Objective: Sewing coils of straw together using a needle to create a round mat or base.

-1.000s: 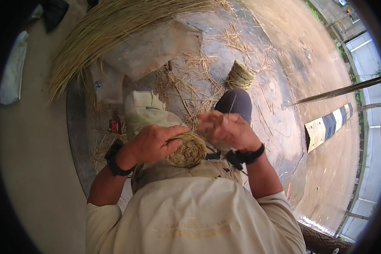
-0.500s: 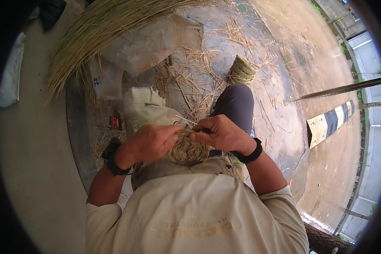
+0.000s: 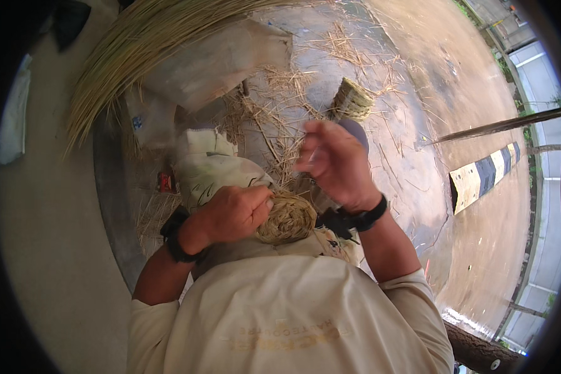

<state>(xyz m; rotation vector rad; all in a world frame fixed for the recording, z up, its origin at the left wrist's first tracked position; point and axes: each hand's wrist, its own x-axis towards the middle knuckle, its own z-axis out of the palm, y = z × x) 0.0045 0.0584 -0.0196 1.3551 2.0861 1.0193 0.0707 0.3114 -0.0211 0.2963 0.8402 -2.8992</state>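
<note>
The coil (image 3: 288, 219) sits just beyond the shirt (image 3: 280, 293), its round face seemingly formed, rim perhaps unfinished. The left hand (image 3: 235, 213) pinches its edge; the right hand (image 3: 340, 161), raised beyond the shirt, blurs: I can't tell its grip.

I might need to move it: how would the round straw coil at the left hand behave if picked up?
The round straw coil is probably light, as it looks all straw. Its close winding suggests it may flex slightly rather than flop.

Round woven straw coil (image 3: 288, 219) on lap
</note>
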